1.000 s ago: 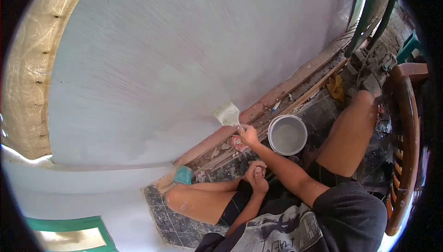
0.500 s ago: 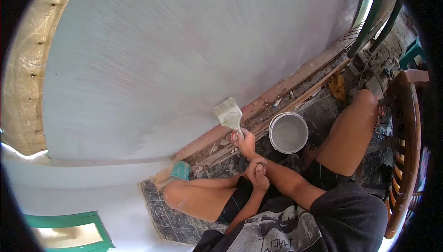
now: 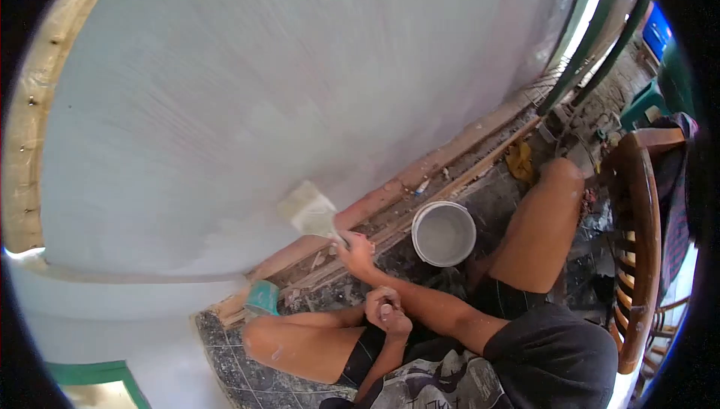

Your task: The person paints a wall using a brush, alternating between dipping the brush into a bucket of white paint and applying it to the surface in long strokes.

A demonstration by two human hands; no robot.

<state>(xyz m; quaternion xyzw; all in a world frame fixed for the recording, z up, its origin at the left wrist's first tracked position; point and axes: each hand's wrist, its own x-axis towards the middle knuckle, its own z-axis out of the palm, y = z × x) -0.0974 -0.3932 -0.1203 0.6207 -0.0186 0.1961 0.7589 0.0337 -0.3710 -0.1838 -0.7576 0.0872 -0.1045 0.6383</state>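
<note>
My right hand (image 3: 355, 254) grips the handle of a wide paintbrush (image 3: 312, 212) with pale, paint-coated bristles. The bristles lie at the lower part of a whitish-grey wall (image 3: 225, 124), which shows streaky strokes and faint pink patches. My left hand (image 3: 388, 310) is closed just below my right forearm, in front of my lap; whether anything is inside the fingers is hidden. A white bucket (image 3: 443, 234) with pale liquid in it stands on the floor to the right of the brush, between the wall base and my right leg.
A teal container (image 3: 262, 298) lies by my left knee near the corner. Wooden strips (image 3: 469, 178) and debris run along the wall base. A wooden chair (image 3: 643, 259) stands close on my right. Further back are a yellow cloth-like piece (image 3: 519, 161) and a green stool (image 3: 643, 105).
My right hand has moved the brush to the left and slightly down along the wall. The view has shifted too, so the bucket and chair appear further left.
</note>
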